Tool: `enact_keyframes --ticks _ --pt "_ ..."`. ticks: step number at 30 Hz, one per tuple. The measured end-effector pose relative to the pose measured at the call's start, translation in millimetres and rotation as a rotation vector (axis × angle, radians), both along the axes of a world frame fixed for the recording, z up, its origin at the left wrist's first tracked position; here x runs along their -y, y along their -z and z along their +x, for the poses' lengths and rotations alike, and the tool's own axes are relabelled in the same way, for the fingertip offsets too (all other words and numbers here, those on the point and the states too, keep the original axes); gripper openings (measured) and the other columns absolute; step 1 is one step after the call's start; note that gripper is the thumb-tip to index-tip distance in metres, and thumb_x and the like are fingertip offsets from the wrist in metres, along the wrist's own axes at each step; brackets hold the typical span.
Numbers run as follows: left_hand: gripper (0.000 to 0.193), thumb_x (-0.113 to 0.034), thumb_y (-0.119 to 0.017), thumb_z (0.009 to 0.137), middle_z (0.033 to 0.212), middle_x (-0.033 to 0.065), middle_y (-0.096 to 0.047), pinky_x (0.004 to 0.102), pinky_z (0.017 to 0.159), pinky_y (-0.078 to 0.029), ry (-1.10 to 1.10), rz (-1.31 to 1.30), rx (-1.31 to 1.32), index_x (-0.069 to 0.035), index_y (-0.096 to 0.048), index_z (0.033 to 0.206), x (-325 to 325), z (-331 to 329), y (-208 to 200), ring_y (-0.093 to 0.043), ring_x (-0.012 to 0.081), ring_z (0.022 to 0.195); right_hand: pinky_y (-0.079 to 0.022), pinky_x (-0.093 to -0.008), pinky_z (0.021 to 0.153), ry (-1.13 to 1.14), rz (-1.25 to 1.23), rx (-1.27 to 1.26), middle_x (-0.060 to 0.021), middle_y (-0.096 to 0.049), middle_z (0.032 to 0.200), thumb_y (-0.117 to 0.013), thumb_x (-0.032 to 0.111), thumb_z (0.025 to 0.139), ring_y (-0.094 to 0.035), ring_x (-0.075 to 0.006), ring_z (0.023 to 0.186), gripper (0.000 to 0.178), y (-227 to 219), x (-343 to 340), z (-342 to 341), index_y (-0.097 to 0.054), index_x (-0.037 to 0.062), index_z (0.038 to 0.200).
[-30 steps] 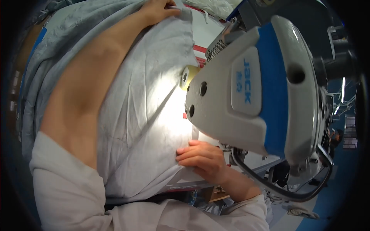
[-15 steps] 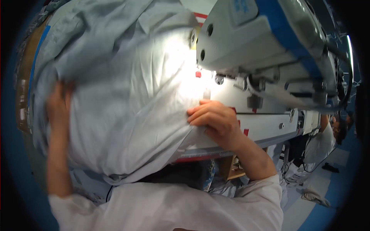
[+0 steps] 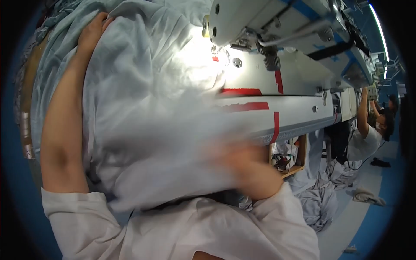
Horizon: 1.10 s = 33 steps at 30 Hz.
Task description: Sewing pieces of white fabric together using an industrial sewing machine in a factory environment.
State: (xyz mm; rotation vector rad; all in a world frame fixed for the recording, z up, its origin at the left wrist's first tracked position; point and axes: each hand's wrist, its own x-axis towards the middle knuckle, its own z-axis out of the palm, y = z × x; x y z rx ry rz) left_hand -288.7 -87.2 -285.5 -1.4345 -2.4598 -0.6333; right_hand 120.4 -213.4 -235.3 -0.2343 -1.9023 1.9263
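Left hand and right hand at a broad, rumpled, pale grey cloth.
Folds crowd the left fingertips and blur veils the right, so I cannot tell whether either grips. The cloth lies left of a white-and-blue metal sewing machine, on a long white counter; light, even tension, folds smoothed clear of the bright needle area, would suit it. Ruled markings edge the counter, too small to read.

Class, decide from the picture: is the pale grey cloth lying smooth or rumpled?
Rumpled: creases and loose folds run across the pale grey cloth beside the left hand. Near the right hand, blur hides detail.
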Motion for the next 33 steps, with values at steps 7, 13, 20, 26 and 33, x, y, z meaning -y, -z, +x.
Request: enact_keyframes --ticks 7,13,20,26,33 --pt "0.036 -0.036 -0.054 0.092 0.112 0.0185 -0.061 0.0446 0.086 -0.046 -0.099 -0.175 -0.136 -0.012 -0.054 0.118 83 -90 -1 -0.056 0.0398 0.105 -0.046 -0.0281 0.090 -0.428 -0.572 0.443 -0.0103 -0.060 0.122 -0.065 0.021 0.089 -0.058 -0.0164 0.107 0.042 42 -2 80 -0.055 -0.0008 0.123" --pt "0.060 -0.023 -0.060 0.088 0.144 0.0132 -0.041 0.0373 0.108 -0.030 0.328 0.045 0.501 -0.007 -0.038 0.142 88 186 -75 -0.036 0.0273 0.134 -0.045 -0.0262 0.090 -0.039 -0.805 0.399 -0.0054 -0.065 0.110 -0.066 0.017 0.089 -0.058 -0.0113 0.104 0.031 80 26 112 -0.061 0.0018 0.115" --pt "0.061 -0.010 -0.063 0.083 0.142 0.0168 -0.042 0.0354 0.110 -0.028 0.255 -0.039 0.497 -0.001 -0.040 0.139 182 240 -36 -0.038 0.0304 0.132 -0.049 -0.0353 0.086 -0.199 -0.059 0.100 -0.0118 -0.068 0.101 -0.073 0.016 0.082 -0.065 -0.0285 0.095 0.021 92 28 113 -0.068 0.0045 0.099" --pt "0.050 -0.005 -0.065 0.079 0.112 0.0149 -0.063 0.0380 0.083 -0.050 0.407 -0.064 0.464 -0.001 -0.051 0.127 217 353 -66 -0.064 0.0335 0.095 -0.052 -0.0339 0.077 -0.181 -0.137 0.149 -0.0136 -0.069 0.091 -0.069 0.021 0.086 -0.067 -0.0309 0.085 0.022 104 46 116 -0.068 0.0016 0.096" --pt "0.037 -0.001 -0.059 0.080 0.099 0.0154 -0.066 0.0323 0.070 -0.051 0.188 -0.262 0.526 0.001 -0.055 0.117 239 341 -29 -0.066 0.0255 0.080 -0.050 -0.0339 0.060 -0.245 -0.082 0.321 -0.0157 -0.066 0.077 -0.061 0.023 0.092 -0.065 -0.0298 0.066 0.024 100 47 131 -0.065 -0.0013 0.088"
